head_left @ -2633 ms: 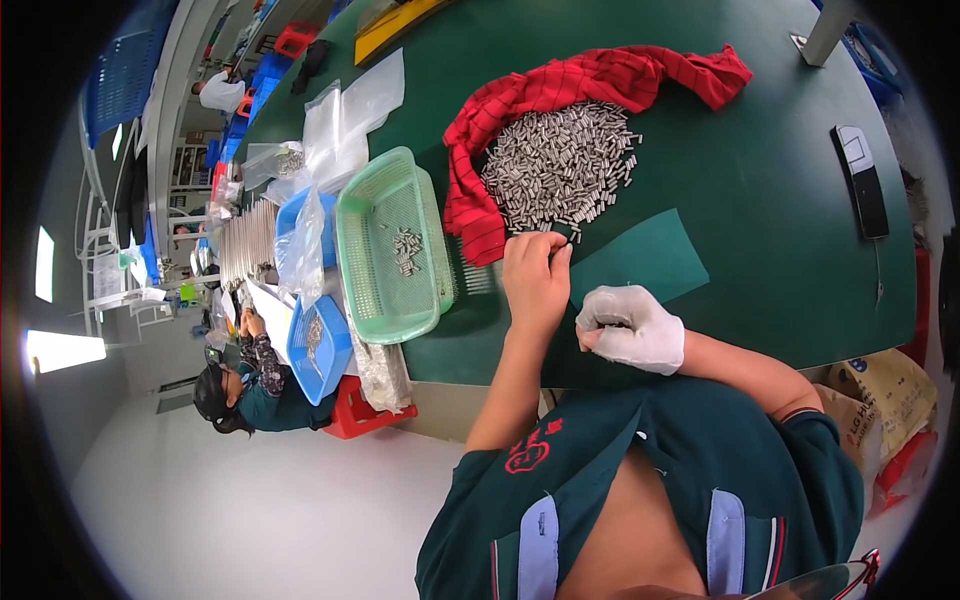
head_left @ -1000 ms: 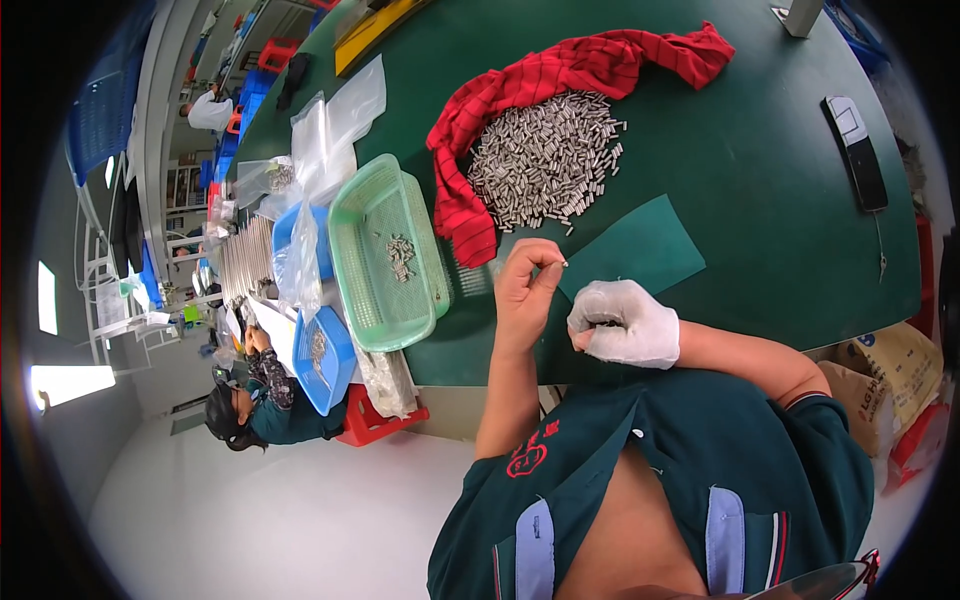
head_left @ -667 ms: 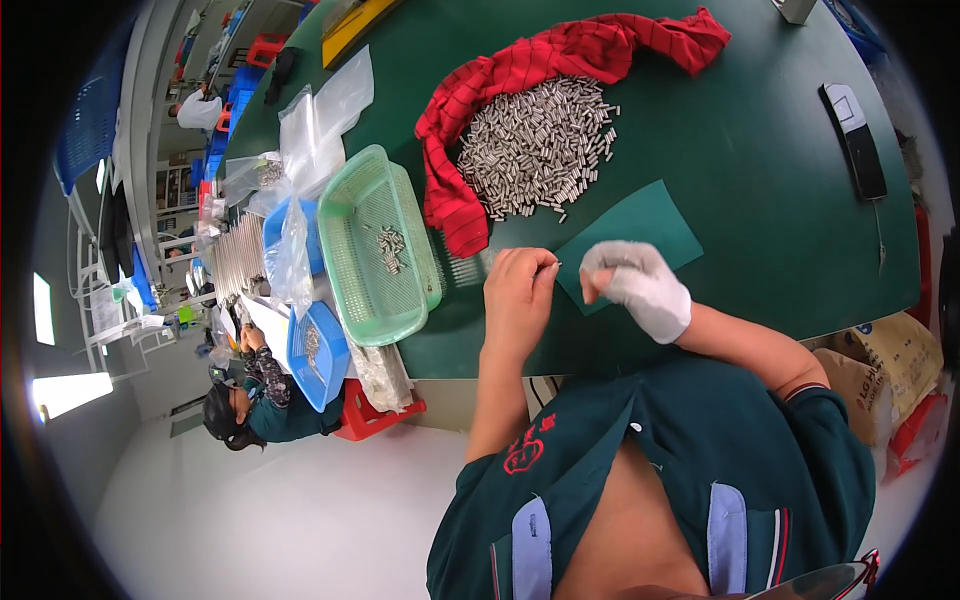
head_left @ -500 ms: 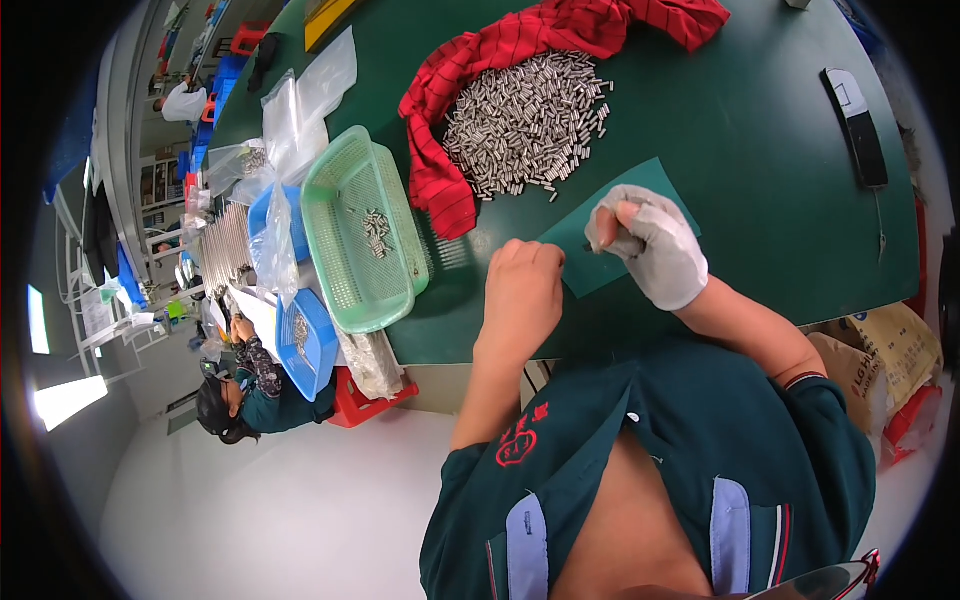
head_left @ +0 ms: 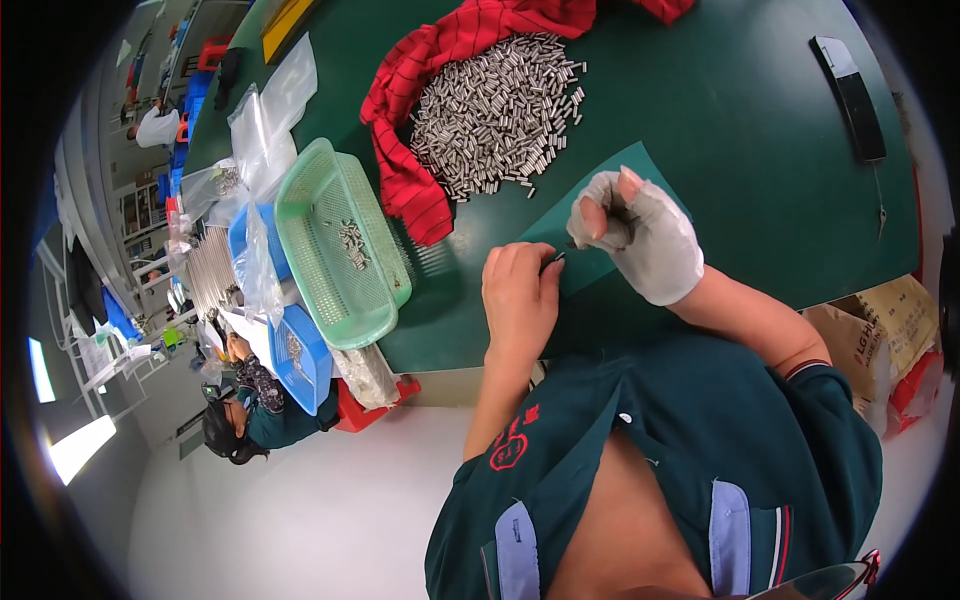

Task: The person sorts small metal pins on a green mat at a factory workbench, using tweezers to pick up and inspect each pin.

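My left hand (head_left: 519,298) is bare and closed, its back toward me, above the near edge of a green sheet (head_left: 640,165) on the table. A small shiny metal pin (head_left: 559,257) shows at the tips of its thumb and forefinger. To its right, my right hand (head_left: 650,245) wears a white glove with bare fingertips, and its fingers are curled in over the sheet. Whatever they hold, if anything, is hidden. Beyond the hands lies a big heap of short metal pins (head_left: 495,115), bordered by a red checked cloth (head_left: 420,200).
Left of my hands stands a green plastic basket (head_left: 300,215) with a few pins inside. Blue trays (head_left: 315,375) and clear plastic bags (head_left: 265,140) are beyond it. A black-and-white device (head_left: 850,105) lies at the table's right. A co-worker (head_left: 255,410) sits at the left.
The whole view has shifted, so the table things sit further left. My left hand's thumb now stands apart from the fist with a pin showing. The right hand has turned slightly, fingers still curled.
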The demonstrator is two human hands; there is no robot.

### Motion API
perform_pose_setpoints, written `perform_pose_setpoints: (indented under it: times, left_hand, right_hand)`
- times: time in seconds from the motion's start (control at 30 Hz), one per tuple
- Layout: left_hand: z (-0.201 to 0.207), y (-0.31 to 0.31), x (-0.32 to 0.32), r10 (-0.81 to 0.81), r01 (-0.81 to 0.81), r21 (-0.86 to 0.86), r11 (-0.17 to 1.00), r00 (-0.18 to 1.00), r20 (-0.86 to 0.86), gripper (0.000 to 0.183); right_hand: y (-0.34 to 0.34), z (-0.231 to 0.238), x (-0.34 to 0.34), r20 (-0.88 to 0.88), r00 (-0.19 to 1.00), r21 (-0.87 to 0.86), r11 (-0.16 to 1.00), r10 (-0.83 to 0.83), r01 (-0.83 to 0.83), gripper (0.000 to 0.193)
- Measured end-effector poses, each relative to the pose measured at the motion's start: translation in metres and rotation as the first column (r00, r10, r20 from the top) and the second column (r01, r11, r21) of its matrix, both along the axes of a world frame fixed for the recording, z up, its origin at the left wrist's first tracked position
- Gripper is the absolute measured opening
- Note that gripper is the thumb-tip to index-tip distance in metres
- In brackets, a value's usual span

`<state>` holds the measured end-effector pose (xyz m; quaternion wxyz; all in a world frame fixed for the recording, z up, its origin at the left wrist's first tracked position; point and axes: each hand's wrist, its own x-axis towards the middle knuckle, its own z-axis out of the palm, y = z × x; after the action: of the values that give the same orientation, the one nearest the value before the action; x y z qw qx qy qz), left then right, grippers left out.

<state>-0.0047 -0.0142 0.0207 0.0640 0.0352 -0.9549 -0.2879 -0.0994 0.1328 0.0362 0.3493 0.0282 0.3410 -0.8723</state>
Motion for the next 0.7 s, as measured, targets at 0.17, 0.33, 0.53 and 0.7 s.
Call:
perform_pose_setpoints:
  times: [0.17,0.33,0.53,0.7]
  left_hand:
    - [-0.009,0.003,0.001,0.001,-0.001,-0.012,1.0,0.999,-0.041,0.01]
    - [-0.011,0.002,0.002,0.012,-0.012,0.011,1.0,0.999,-0.034,0.011]
    - [-0.01,0.003,0.002,0.016,-0.015,0.008,1.0,1.0,-0.019,0.011]
    - [-0.01,0.003,0.002,0.02,-0.02,0.013,1.0,1.0,-0.019,0.01]
  right_hand:
    - [0.001,-0.014,-0.002,-0.019,0.999,-0.186,0.982,0.033,-0.036,0.036]
    - [0.001,-0.016,-0.002,-0.018,0.997,-0.156,0.985,0.073,-0.075,0.035]
    - [0.0,-0.015,-0.002,-0.024,0.996,-0.173,0.981,0.081,-0.083,0.033]
    - [-0.001,-0.015,-0.003,-0.034,0.995,-0.09,0.991,0.094,-0.097,0.037]
